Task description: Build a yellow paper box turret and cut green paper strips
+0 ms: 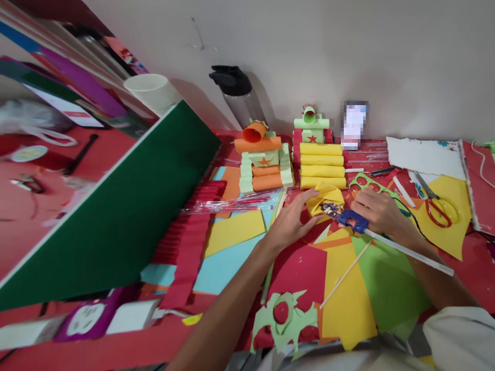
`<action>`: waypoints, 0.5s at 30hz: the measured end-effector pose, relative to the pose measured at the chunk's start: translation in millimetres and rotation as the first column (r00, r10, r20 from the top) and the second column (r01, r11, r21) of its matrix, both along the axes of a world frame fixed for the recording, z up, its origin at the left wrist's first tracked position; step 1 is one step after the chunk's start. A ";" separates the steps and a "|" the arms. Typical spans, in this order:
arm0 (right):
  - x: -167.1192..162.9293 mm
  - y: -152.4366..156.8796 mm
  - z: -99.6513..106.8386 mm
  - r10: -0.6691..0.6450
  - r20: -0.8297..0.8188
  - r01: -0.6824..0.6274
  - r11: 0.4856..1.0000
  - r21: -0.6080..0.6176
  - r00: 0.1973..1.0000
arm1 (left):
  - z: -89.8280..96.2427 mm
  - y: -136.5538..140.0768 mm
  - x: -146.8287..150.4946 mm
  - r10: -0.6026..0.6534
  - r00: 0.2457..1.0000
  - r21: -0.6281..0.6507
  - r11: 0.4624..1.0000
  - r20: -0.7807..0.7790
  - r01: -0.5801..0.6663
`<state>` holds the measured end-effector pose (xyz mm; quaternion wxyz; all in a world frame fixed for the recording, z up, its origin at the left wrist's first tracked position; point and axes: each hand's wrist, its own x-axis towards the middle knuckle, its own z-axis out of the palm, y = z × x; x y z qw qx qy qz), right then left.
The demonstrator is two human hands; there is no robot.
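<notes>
Left hand [293,219]: fingers grasping the yellow paper [328,193].
Right hand [377,208]: fingers clenched round the blue glue gun [353,221], white stick [410,252] protruding behind.
Paper position: between both hands, near the yellow rolls [323,165].
Nozzle [329,208]: at the paper; contact cannot be confirmed.

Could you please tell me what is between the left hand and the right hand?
Between the left hand and the right hand, the head view shows a yellow paper piece and the front part of a blue glue gun.
</notes>
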<state>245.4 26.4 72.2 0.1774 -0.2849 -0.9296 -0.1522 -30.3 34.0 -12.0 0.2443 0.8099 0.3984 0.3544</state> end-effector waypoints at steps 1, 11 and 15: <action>-1.8 -0.2 -2.8 0.008 -0.005 -0.008 1.000 -0.009 1.000 | 0.5 0.3 -0.2 -0.007 1.000 0.000 1.000 0.001 0.007; 4.1 -2.2 11.5 -0.035 0.048 0.036 0.999 -0.028 0.998 | 0.8 -0.9 0.9 0.026 0.999 0.000 1.000 -0.033 -0.026; 7.3 -10.3 29.9 -0.079 0.158 0.083 0.996 -0.019 0.984 | 0.4 -1.5 2.1 0.024 0.999 -0.008 1.000 -0.046 -0.024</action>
